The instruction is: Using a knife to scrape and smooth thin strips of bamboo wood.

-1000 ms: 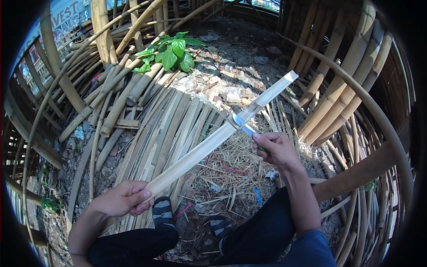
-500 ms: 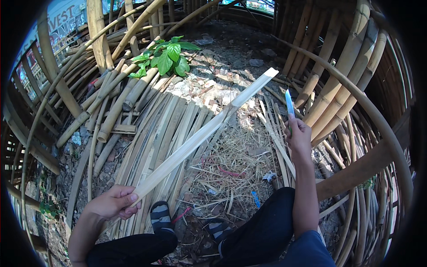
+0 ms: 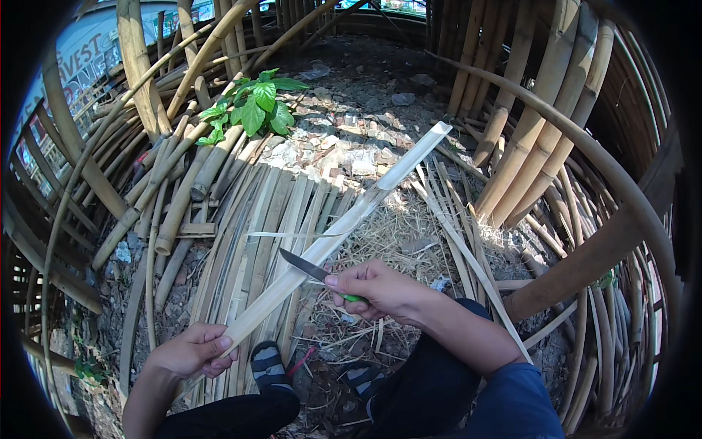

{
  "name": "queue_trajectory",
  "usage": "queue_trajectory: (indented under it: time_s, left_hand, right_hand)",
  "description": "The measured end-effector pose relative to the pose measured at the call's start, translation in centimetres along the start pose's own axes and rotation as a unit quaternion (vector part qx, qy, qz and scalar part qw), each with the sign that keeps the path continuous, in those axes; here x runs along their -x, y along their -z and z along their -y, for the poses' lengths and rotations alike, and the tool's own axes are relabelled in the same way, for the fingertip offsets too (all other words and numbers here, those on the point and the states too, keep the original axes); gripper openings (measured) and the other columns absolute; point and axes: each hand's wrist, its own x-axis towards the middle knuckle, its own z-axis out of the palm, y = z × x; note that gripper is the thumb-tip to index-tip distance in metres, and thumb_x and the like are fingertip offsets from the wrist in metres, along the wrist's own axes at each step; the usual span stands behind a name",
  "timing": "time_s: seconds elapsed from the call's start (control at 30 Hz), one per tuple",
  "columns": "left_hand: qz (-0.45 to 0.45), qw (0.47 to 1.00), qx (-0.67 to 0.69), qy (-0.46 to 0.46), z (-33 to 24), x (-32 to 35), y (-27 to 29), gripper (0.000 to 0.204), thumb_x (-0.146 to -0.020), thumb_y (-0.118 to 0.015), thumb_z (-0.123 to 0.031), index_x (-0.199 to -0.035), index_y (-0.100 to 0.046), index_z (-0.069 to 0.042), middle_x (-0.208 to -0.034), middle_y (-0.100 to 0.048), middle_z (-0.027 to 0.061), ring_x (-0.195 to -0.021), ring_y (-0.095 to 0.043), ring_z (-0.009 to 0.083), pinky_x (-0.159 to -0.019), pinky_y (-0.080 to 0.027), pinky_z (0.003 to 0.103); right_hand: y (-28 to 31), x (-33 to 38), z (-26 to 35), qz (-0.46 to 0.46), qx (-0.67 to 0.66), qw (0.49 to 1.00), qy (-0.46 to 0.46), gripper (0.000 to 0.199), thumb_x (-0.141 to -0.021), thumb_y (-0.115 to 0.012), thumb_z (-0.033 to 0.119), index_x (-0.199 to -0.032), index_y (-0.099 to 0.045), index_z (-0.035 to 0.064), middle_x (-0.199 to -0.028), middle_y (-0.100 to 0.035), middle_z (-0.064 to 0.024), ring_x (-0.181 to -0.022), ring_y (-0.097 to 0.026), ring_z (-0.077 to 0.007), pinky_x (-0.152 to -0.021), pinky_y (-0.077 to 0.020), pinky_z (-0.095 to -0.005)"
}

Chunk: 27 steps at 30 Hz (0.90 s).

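My left hand (image 3: pixel 189 355) is closed round the near end of a long, pale split bamboo strip (image 3: pixel 262 306), which slants up and away to the right. A darker node crosses the strip partway along. In my right hand (image 3: pixel 380 291) is a knife (image 3: pixel 301 265) with a green handle, mostly covered by my fingers. Its blade lies across the strip, touching it about a third of the way from my left hand. Just beyond the blade, a thin curved shaving (image 3: pixel 292 235) hangs over the strip.
Many split bamboo strips (image 3: pixel 252 219) lie side by side on the ground at left. Shavings (image 3: pixel 395 234) litter the middle. Thick bamboo poles (image 3: pixel 537 132) stand at right, and a bent pole (image 3: pixel 621 186) arches there. A leafy green plant (image 3: pixel 256 106) grows at the back left.
My right hand has brought the knife from the upper right down and left onto the bamboo strip. A thin shaving now shows beside the blade. My left hand keeps its hold on the strip.
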Motion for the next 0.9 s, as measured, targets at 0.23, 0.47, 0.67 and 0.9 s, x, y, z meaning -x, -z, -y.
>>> queue_trajectory:
  time_s: [0.23,0.47,0.67,0.9]
  left_hand:
    - [0.040,0.998,0.043,0.024,1.1,0.7,1.2,0.026,-0.104,-0.048,-0.023,-0.093,-0.056,0.000,-0.061,-0.041,-0.0006,-0.049,-0.031,0.0071,-0.044,-0.027,0.023]
    - [0.027,0.998,0.033,0.039,1.7,0.8,1.3,0.028,-0.103,-0.051,-0.024,-0.092,-0.056,0.001,-0.060,-0.041,-0.0009,-0.049,-0.032,0.0067,-0.045,-0.027,0.022]
    - [0.019,0.998,0.031,0.058,2.6,0.4,1.8,0.029,-0.102,-0.052,-0.024,-0.091,-0.057,0.002,-0.060,-0.042,-0.0011,-0.049,-0.033,0.0065,-0.044,-0.028,0.022]
    - [0.021,0.996,0.063,0.052,2.6,0.2,2.4,0.028,-0.102,-0.052,-0.024,-0.091,-0.057,0.001,-0.060,-0.042,-0.0010,-0.049,-0.033,0.0065,-0.044,-0.028,0.022]
  right_hand:
    - [4.8,1.3,1.8,-0.134,-0.017,0.990,0.029,0.037,-0.096,-0.063,0.037,-0.078,-0.063,0.0048,-0.053,-0.043,0.0060,-0.042,-0.031,-0.0030,-0.041,-0.0199,-0.0203]
    - [7.3,2.4,1.3,-0.214,0.108,0.969,0.054,0.035,-0.091,-0.071,0.033,-0.073,-0.064,0.0031,-0.053,-0.049,0.0027,-0.043,-0.037,-0.0045,-0.041,-0.0223,-0.0220]
    - [7.3,2.6,0.0,-0.235,0.226,0.940,0.098,0.037,-0.089,-0.073,0.033,-0.072,-0.067,0.0012,-0.055,-0.053,0.0000,-0.049,-0.047,-0.0066,-0.045,-0.0325,-0.0258]
    - [6.0,1.4,-1.0,-0.180,0.383,0.885,0.195,0.035,-0.092,-0.067,0.034,-0.085,-0.064,-0.0001,-0.064,-0.057,-0.0043,-0.058,-0.053,-0.0139,-0.053,-0.0388,-0.0334]
